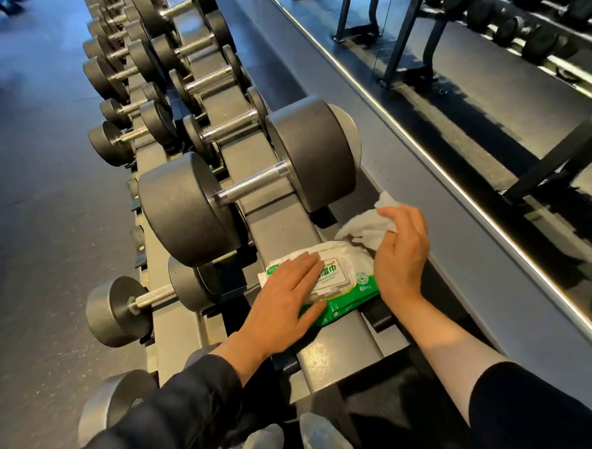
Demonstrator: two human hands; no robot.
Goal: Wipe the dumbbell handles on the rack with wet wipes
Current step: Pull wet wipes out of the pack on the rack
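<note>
A green-and-white soft plastic pack of wet wipes (339, 284) is laid flat on the grey metal rack rail (332, 356), just in front of the nearest large black dumbbell with knurled steel handle (251, 183). The pack is pressed down by the left hand (285, 300), fingers straight and flat on the lid, probably so it is kept from lifting as a sheet is drawn. A crumpled white wet wipe (366, 227) is pinched in the curled fingers of the right hand (402, 253), held just above the pack's far end, near the dumbbell. No handle is touched yet; wiping is judged about to start on the closest handle.
</note>
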